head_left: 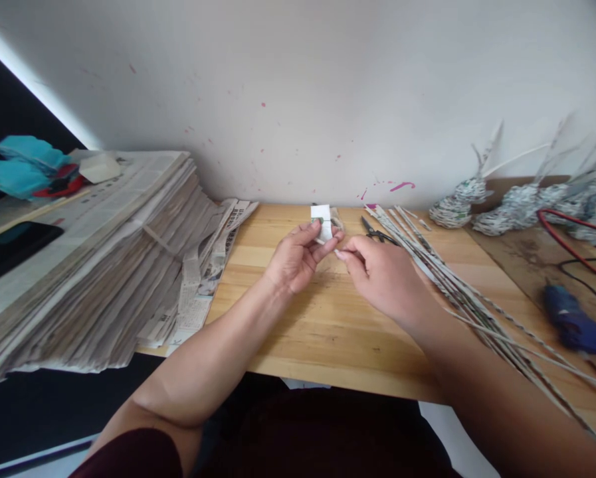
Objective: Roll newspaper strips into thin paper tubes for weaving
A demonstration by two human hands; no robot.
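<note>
Over the middle of the wooden table, my left hand is palm up, its thumb and fingers closed on a small white piece with a green patch. A thin pale strip runs from beneath this piece toward my right hand, whose thumb and forefinger pinch its end. The two hands are close together, fingertips almost touching. Dark scissors lie on the table just beyond my right hand. Long thin rolled paper sticks lie in a bundle to the right, partly behind my right forearm.
A tall newspaper stack stands left, with a phone and a blue item on top. Loose newspaper strips lie beside it. At right are woven paper pieces, a blue glue gun and a red cable.
</note>
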